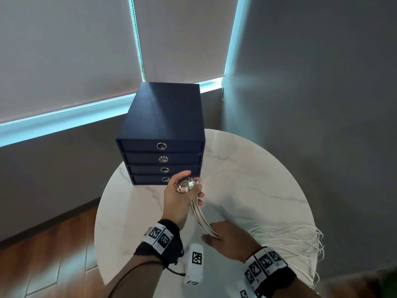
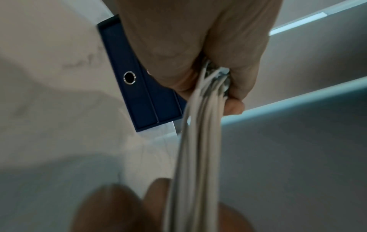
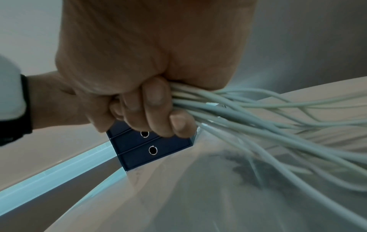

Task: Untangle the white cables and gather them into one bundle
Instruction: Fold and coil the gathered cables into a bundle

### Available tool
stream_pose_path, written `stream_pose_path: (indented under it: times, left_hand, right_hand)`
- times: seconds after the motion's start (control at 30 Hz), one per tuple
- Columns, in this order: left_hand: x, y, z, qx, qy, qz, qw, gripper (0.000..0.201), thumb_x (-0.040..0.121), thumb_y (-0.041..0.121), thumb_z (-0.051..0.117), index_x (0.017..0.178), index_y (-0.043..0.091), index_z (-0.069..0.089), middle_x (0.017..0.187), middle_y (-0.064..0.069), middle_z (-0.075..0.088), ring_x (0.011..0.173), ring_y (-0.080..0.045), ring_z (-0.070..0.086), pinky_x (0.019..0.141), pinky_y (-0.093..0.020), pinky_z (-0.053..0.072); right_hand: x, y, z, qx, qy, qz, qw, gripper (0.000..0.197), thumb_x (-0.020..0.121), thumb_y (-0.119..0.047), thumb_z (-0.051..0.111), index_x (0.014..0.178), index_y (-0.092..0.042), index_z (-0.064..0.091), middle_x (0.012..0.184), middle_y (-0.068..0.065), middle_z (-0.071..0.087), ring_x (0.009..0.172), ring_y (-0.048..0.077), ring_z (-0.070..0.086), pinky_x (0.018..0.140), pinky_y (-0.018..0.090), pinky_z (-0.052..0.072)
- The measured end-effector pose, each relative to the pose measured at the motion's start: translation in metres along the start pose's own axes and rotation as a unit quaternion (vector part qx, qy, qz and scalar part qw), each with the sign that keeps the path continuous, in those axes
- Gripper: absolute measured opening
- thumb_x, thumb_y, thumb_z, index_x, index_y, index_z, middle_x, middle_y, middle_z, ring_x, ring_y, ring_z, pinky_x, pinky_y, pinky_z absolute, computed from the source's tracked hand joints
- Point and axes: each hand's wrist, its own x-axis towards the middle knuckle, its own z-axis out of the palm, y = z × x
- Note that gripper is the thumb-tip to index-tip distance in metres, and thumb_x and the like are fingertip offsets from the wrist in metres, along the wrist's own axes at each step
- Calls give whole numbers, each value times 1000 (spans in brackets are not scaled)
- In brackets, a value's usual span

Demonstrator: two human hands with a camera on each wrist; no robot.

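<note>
Looking down from the head camera, the left hand (image 1: 179, 195) is raised above the round marble table (image 1: 247, 168), fingers curled around the plug ends of the white cables (image 1: 198, 214), so the metal plugs (image 1: 185, 187) poke up out of the fist. The cables run down from there to the right hand (image 1: 227, 237), which sits lower and closer to the body, with its fingers wrapped round the same bunch. Past the right hand the loose ends fan out over the table's right edge and hang off it. A dark blue drawer box (image 1: 163, 134) with four ring pulls stands at the back of the table, just behind the left hand. A small white device with a square code on it (image 1: 194, 264) shows between the two wrists

Left wrist camera: pretty blurry, but the left hand (image 2: 198, 47) is clamped on the cables (image 2: 198, 133), which stream down toward the lens. The drawer box (image 2: 139, 87) is behind the hand and the table (image 2: 49, 102) is below. Blurry fingertips (image 2: 111, 208) show at the bottom; can't tell whose they are

Right wrist camera: the right hand (image 3: 139, 70) is fisted tight on the cables (image 3: 258, 119), fingers (image 3: 157, 100) closed together over them. The strands spread out to the right over the table (image 3: 198, 196). The drawer box (image 3: 151, 150) peeks out under the knuckles, and the left forearm with its black wristband (image 3: 25, 106) is at the left
</note>
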Motion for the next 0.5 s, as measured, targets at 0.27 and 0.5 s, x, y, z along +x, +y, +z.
stream_pose_path:
  times: [0.27,0.5]
  left_hand:
    - [-2,-1,5,37,12,28,999,21,83,-11,71,99,1,63,86,-11,71,54,-24,63,50,-32,53]
    - [0,-8,13,-14,64,26,998,28,83,-7,72,98,9,54,77,-15,66,48,-23,57,45,-29,47]
  right_hand:
    - [-4,2,-3,47,-9,43,998,43,89,-45,59,60,-20,37,54,-2,42,46,3,40,55,30,34]
    - [12,-13,0,144,52,21,988,25,89,-43,56,79,-21,49,63,-1,52,55,8,46,57,28,38]
